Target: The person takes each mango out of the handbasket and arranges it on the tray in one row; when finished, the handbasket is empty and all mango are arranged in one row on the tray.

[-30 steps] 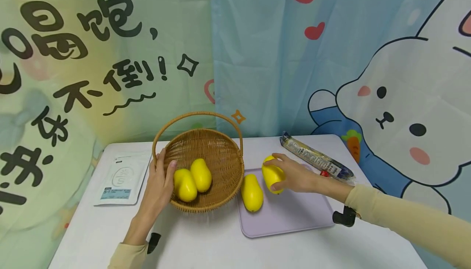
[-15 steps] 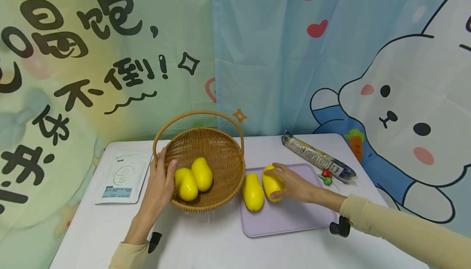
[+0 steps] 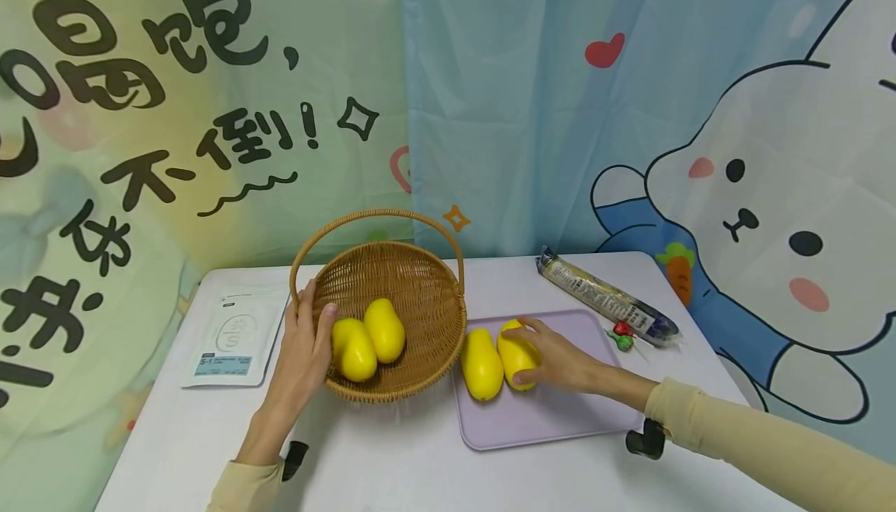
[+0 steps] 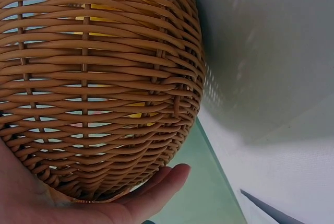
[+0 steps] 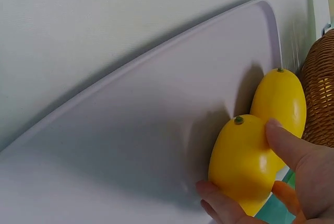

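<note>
The right hand [image 3: 560, 360] has its fingers [image 5: 222, 205] and thumb curled round a yellow fruit [image 3: 516, 356]. This fruit rests on the purple tray [image 3: 553, 411] and touches a second fruit [image 3: 481, 364] beside it, nearer the basket [image 3: 413, 294]. In the right wrist view the two fruits lie side by side, stem ends pointing the same way.

The left hand [image 3: 302, 356] holds the basket's near left side. Its thumb hooks over the rim, and its fingers [image 4: 156, 190] lie nearly straight under the woven wall. Two more fruits [image 3: 367, 341] sit inside the basket, touching each other.

To do this step well, I think the right hand should set its fruit down softly and let go slowly, because round fruit can roll. It should not bump the second fruit. The left hand should keep the basket steady.

Behind the tray lies a long packet [image 3: 605, 306]. A white pouch [image 3: 234, 337] lies left of the basket.
</note>
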Demonstrator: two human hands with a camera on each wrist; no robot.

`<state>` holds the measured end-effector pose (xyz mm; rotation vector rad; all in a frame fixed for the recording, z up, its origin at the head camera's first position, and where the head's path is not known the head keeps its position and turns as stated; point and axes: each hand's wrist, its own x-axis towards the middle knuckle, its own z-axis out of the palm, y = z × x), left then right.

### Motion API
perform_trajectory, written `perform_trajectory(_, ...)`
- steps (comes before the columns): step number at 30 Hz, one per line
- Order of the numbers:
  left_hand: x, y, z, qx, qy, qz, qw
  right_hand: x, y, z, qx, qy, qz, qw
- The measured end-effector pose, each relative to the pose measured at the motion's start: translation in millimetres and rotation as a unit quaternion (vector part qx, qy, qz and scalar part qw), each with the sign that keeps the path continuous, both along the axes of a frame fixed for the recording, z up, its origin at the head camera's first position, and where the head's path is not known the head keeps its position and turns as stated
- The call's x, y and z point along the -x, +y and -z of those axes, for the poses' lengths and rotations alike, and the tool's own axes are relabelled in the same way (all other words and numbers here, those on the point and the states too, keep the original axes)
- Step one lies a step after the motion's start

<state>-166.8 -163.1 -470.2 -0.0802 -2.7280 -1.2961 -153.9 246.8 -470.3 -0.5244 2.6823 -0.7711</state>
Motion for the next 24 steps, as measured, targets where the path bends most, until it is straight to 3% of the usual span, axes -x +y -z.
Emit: perform_trajectory(24,-0.7,-0.1,-1.9,0.004,-0.005,0.001,1.0000,-1.4,2.6,-5.9,-0.014,-0.004,0.008,1.000)
